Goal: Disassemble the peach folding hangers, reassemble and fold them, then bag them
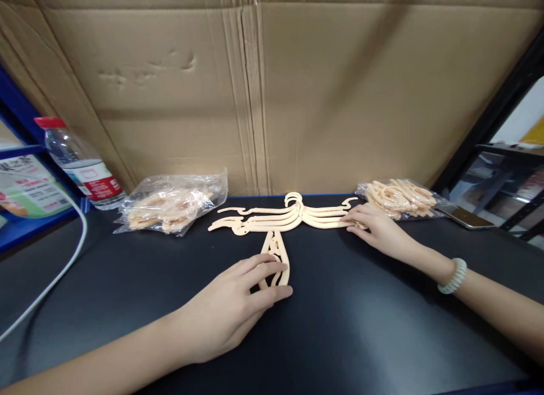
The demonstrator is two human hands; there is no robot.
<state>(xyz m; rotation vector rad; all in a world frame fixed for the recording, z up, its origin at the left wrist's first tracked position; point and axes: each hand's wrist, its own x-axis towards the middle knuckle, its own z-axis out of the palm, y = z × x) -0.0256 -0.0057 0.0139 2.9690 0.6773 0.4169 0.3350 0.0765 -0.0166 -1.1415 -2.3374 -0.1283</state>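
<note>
Several cream-coloured clothes hangers [276, 220] lie stacked on the black table with their arms spread and hooks at the back. The right tips of this stack are between the bent fingers of my right hand [378, 228], which hides their ends. Nearer to me lies a narrower folded hanger [284, 259], its tip close to the stack's front edge. My left hand [238, 293] is closed over it from the left, with fingers across its top and thumb at its near end. Part of this folded hanger is hidden under the fingers.
Clear plastic bags of cream hangers lie at the back left [170, 205] and back right [399, 196]. A phone [470, 216] rests by the right bag. A red-capped bottle [89, 168] and a white cable [72, 259] are at left. A cardboard sheet [340, 89] stands behind.
</note>
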